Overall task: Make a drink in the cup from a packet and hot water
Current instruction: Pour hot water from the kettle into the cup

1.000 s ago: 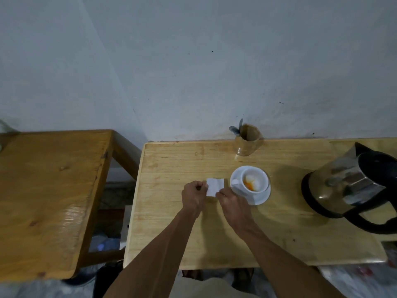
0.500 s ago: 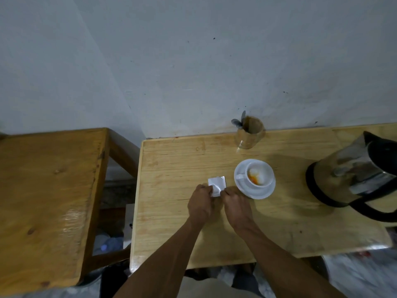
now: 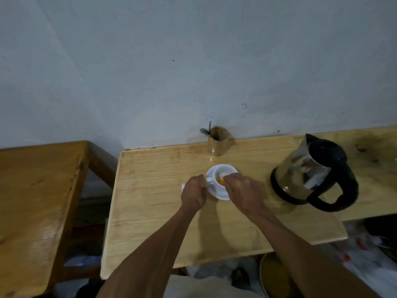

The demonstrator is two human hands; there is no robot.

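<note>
Two hands work close together at the near side of the white cup [image 3: 219,179], which sits on its saucer [image 3: 223,195] just ahead of them. Inside the cup lies a patch of orange powder, so the packet's contents look already tipped in. The right hand [image 3: 242,190] reaches over the cup's rim with its fingers curled downward above the powder; whether it pinches anything there I cannot tell, as its own back hides the fingertips. The left hand [image 3: 193,194] is curled just left of the cup's handle, and a small white corner, probably the packet [image 3: 183,187], peeks out from its far left side, so it seems to be grasping that, though the grip itself is hidden. Holding both hands this near the rim makes sense for shaking out the last grains without spilling on the table [image 3: 150,203]. Well to the right of the right hand stands the kettle [image 3: 311,175], its handle turned toward the person for an easy pickup; pouring the hot water is likely next. Beyond the hands, a holder [image 3: 219,143] with spoons waits by the wall for stirring.
</note>
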